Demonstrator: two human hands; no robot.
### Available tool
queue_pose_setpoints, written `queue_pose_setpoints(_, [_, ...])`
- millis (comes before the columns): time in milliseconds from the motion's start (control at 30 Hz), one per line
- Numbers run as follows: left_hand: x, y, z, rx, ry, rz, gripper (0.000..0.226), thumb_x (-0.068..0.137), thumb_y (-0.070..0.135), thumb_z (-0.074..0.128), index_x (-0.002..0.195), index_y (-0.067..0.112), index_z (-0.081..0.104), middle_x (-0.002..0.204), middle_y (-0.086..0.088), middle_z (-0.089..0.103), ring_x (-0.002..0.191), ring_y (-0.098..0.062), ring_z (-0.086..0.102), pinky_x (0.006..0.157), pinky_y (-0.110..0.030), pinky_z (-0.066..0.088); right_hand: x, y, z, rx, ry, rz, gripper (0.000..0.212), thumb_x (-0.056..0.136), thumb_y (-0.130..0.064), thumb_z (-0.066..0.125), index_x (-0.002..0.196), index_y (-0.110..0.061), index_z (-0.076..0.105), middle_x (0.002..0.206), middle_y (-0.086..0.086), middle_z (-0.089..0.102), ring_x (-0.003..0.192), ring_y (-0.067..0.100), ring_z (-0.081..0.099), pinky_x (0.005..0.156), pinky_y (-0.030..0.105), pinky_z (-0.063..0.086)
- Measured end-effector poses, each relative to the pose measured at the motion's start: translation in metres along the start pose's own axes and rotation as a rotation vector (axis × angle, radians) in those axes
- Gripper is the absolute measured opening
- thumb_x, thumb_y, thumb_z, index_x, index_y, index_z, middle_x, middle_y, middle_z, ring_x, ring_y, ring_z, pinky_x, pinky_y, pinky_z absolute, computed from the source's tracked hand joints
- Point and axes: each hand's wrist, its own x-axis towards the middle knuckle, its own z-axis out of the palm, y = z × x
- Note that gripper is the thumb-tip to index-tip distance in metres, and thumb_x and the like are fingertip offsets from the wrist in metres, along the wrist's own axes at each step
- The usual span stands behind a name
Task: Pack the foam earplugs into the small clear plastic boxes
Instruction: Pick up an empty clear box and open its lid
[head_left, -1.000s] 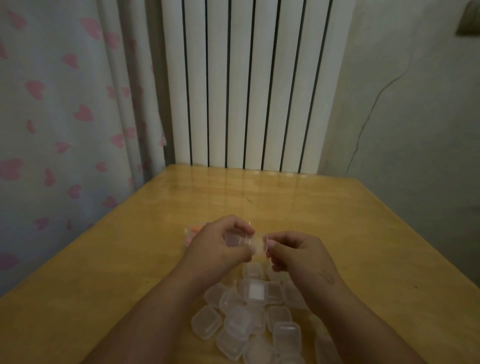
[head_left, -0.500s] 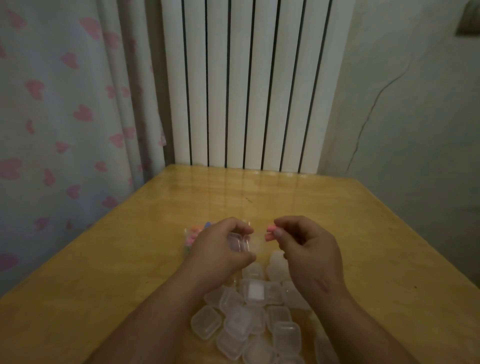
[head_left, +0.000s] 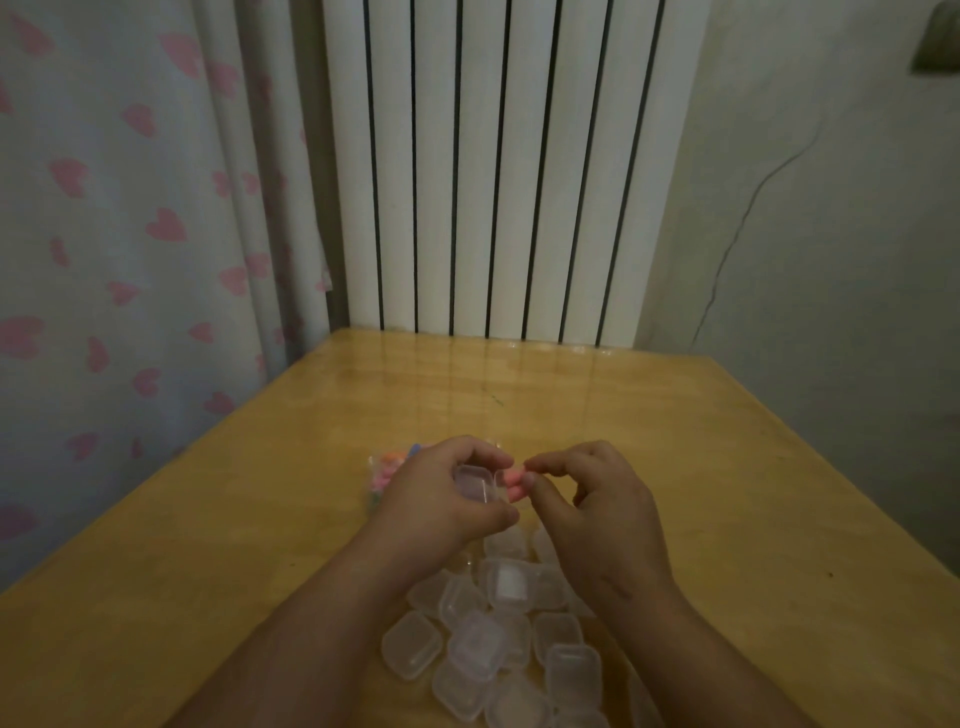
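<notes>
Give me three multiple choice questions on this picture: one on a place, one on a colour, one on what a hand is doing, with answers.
1. Where on the table is the heap of spare boxes? A) at the far edge B) at the near end, between the forearms C) at the far left corner
2. What colour is the earplug in the right hand? A) pink B) green C) black
3. What is the left hand doing? A) lying flat on the table B) holding a small clear box C) hanging empty
Answers: 1 B, it lies close in between the forearms. 2 A, the pinched plug is pink. 3 B, fingers curl round the box.
</notes>
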Motion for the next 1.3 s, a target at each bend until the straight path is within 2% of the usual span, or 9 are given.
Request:
queue_pose_setpoints(100, [0.001,-0.001,0.0,-0.003,0.008,-0.001,0.039,0.063,0.007,0.086,0.095,0.023,0.071,0.101,-0.002,0.074,0.092,-0.016,0.073,0.087,-0.04,0.059,0.0,0.002,-0.001,-0.01,-0.024,0.027,0.006,0.082,-0.034,0.07,0.086,-0.037,0.074,0.083,-0.017,0.055,0.082,-0.013,0.047,0.065,0.004,0.032])
queue_pose_setpoints(233, [-0.001,0.0,0.002,0.024,0.013,0.011,0.038,0.068,0.002,0.085,0.095,0.024,0.071,0.098,0.002,0.073,0.088,-0.012,0.072,0.083,-0.033,0.06,0.0,0.0,0.0,0.057,0.009,0.118,0.01,0.08,-0.032,0.073,0.079,-0.035,0.064,0.081,-0.016,0.059,0.073,-0.009,0.049,0.059,0.009,0.034])
queue_pose_setpoints(400, [-0.003,0.003,0.001,0.027,-0.002,0.041,0.042,0.068,0.005,0.085,0.1,0.028,0.069,0.093,0.004,0.073,0.083,-0.007,0.071,0.072,-0.025,0.059,0.001,-0.002,0.002,0.272,-0.084,0.27,0.014,0.085,-0.027,0.068,0.094,-0.032,0.059,0.076,-0.007,0.07,0.062,-0.001,0.058,0.053,0.017,0.038])
queue_pose_setpoints(533, [-0.003,0.006,0.0,-0.253,-0.076,0.003,0.047,0.075,0.021,0.077,0.117,0.022,0.057,0.101,-0.008,0.075,0.092,-0.024,0.073,0.08,-0.039,0.059,0.002,-0.001,0.0,0.36,-0.061,0.311,0.012,0.086,-0.022,0.068,0.098,-0.024,0.067,0.078,-0.004,0.07,0.074,0.009,0.065,0.066,0.031,0.053])
queue_pose_setpoints(667, [-0.001,0.01,-0.002,-0.535,-0.117,-0.054,0.017,0.088,0.01,0.052,0.104,0.005,0.053,0.103,-0.026,0.071,0.098,-0.038,0.07,0.08,-0.044,0.056,0.003,-0.004,-0.005,0.537,-0.048,0.384,0.008,0.086,-0.012,0.069,0.094,-0.015,0.069,0.075,0.001,0.071,0.059,0.003,0.065,0.055,0.022,0.053])
queue_pose_setpoints(767, [0.0,0.008,-0.001,-0.454,-0.127,-0.002,0.013,0.08,0.012,0.067,0.093,0.014,0.067,0.104,-0.022,0.071,0.098,-0.035,0.07,0.08,-0.043,0.057,0.003,-0.005,-0.006,0.599,-0.056,0.406,0.014,0.084,-0.007,0.07,0.096,-0.012,0.067,0.067,0.0,0.07,0.058,0.006,0.065,0.055,0.022,0.054])
queue_pose_setpoints(900, [0.0,0.001,0.0,-0.265,-0.083,0.034,0.023,0.089,0.0,0.063,0.099,0.019,0.071,0.104,-0.013,0.07,0.091,-0.028,0.072,0.082,-0.04,0.06,0.001,-0.005,-0.007,0.622,-0.079,0.426,0.022,0.079,-0.008,0.075,0.096,-0.014,0.063,0.065,0.001,0.067,0.057,0.007,0.063,0.053,0.022,0.051])
queue_pose_setpoints(1067, [0.0,0.002,-0.001,-0.199,-0.019,0.01,0.023,0.082,0.012,0.076,0.101,0.023,0.072,0.095,0.003,0.074,0.086,-0.024,0.073,0.084,-0.047,0.059,0.001,-0.005,-0.005,0.736,-0.071,0.438,0.006,0.088,-0.004,0.065,0.09,-0.007,0.07,0.069,0.008,0.068,0.059,0.014,0.062,0.059,0.027,0.056])
queue_pose_setpoints(1300, [-0.001,0.005,-0.001,-0.201,-0.01,0.022,0.034,0.077,0.016,0.08,0.108,0.02,0.067,0.096,-0.005,0.072,0.085,-0.025,0.073,0.079,-0.04,0.061,-0.001,-0.007,-0.004,0.594,-0.112,0.354,0.01,0.083,-0.022,0.074,0.09,-0.016,0.074,0.078,0.001,0.074,0.065,0.004,0.066,0.056,0.018,0.051])
